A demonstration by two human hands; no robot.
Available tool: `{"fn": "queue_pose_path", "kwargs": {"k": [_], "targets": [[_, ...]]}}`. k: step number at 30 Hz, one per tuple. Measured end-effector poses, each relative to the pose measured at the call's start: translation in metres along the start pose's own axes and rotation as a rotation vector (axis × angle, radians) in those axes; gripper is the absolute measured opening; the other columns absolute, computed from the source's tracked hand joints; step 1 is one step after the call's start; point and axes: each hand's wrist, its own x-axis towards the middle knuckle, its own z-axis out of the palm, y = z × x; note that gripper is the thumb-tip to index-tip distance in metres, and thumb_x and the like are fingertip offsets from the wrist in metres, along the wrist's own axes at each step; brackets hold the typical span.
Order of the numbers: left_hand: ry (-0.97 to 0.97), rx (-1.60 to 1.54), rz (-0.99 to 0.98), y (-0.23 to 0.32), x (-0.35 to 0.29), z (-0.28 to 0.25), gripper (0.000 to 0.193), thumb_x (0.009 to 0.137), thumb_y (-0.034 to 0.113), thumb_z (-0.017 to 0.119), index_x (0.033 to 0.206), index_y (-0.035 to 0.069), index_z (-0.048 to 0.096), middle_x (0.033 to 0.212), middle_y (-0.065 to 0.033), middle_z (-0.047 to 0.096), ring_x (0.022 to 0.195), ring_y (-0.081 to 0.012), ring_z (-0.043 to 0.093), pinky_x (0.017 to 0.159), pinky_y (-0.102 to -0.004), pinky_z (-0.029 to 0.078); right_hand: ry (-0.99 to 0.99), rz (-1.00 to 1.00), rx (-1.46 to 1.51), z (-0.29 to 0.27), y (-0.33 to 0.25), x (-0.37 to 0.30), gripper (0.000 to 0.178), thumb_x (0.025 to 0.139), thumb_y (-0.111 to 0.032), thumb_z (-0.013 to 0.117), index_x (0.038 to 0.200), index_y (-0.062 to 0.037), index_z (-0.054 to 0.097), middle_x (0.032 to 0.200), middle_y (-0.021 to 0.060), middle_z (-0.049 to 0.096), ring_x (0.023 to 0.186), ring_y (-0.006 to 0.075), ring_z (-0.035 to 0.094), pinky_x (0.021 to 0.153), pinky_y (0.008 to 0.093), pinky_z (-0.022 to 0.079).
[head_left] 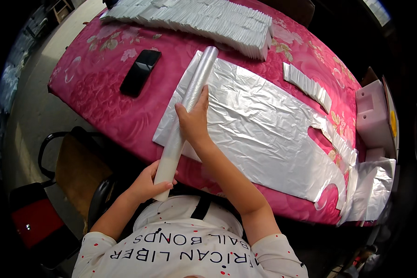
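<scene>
A long, pale roll of plastic film (198, 81) slants across the near left edge of a sheet of silvery plastic bags. My left hand (154, 182) is closed around its lower end, close to my body. Farther up, my right hand (194, 121) grips the roll's middle, with the thumb on its left side. The flat, crinkled plastic bags (255, 125) lie under the roll's upper part and stretch to the right. Cut-out handle shapes show at their right end. The undersides of both hands are hidden.
A pink flowered cloth (97, 83) covers the table. Rows of folded white packets (194, 23) lie at the far side, with a smaller row (307, 86) at right. A black phone (141, 72) lies at left. Bunched plastic (370, 190) and a white foam box (373, 116) stand at right.
</scene>
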Motion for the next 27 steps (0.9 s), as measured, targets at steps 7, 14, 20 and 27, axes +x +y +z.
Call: {"fn": "queue_pose_path", "kwargs": {"k": [7,14,20,27], "targets": [[-0.429,-0.475,-0.076,0.012,0.016,0.016,0.079,0.068,0.034,0.070,0.128,-0.004,0.035,0.094,-0.0134,0.057,0.073,-0.0167,0.058,0.062,-0.0327,0.053,-0.260,0.431,1.008,-0.070,-0.058,0.010,0.059,0.080,-0.031,0.066,0.120,-0.0012,0.035,0.088,0.0094,0.054,0.079,0.0165,0.058,0.073,0.0322,0.051],[-0.132,0.008,-0.095,0.023,0.029,0.050,0.042,0.069,0.016,0.074,0.101,0.002,0.051,0.079,-0.0032,0.056,0.067,-0.0114,0.055,0.060,-0.0264,0.047,-0.147,0.406,0.797,-0.086,-0.059,0.000,0.055,0.081,-0.027,0.064,0.119,-0.0012,0.034,0.085,0.0090,0.054,0.075,0.0157,0.057,0.068,0.0308,0.051],[-0.265,-0.141,-0.177,0.018,0.031,0.054,0.036,0.072,0.017,0.071,0.097,0.003,0.051,0.077,-0.0028,0.055,0.065,-0.0112,0.054,0.060,-0.0266,0.047,-0.149,0.433,0.950,-0.090,-0.043,-0.026,0.054,0.082,-0.028,0.062,0.120,-0.0022,0.033,0.083,0.0078,0.053,0.072,0.0145,0.055,0.066,0.0301,0.050],[-0.378,-0.226,-0.176,0.018,0.039,0.057,0.043,0.076,0.025,0.066,0.106,0.002,0.046,0.082,-0.0041,0.055,0.068,-0.0121,0.054,0.064,-0.0280,0.049,-0.044,0.502,0.892,-0.097,-0.046,-0.037,0.052,0.081,-0.026,0.066,0.115,-0.0019,0.035,0.083,0.0073,0.053,0.072,0.0136,0.056,0.065,0.0292,0.050]]}}
